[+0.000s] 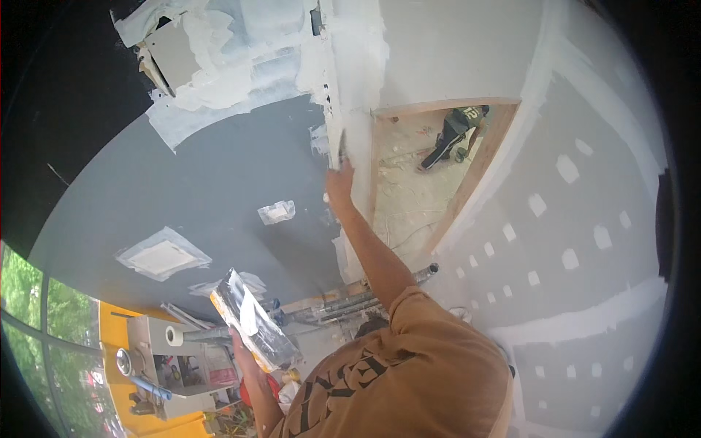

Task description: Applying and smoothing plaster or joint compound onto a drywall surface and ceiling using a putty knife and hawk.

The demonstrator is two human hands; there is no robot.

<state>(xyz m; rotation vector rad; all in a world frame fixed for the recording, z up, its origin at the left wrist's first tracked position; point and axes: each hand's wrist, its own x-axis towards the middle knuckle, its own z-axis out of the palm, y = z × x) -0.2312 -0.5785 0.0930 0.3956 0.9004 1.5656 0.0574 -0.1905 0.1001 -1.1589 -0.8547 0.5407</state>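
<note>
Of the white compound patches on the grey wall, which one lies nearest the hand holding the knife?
The small patch, alone mid-wall just left of the raised right hand gripping the taping knife. The large square patch lies farther down-left, nearer the left hand with the mud pan.

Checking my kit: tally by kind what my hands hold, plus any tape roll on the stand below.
Taping knife, in right hand: 1
Mud pan, in left hand: 1
White tape roll: 1
Total: 3

A grey wall (219, 175) carries white plaster patches (162, 255) (the paler wall (584, 219) shows small white squares), beside a tan shirt (416, 372) with black lettering.
</note>
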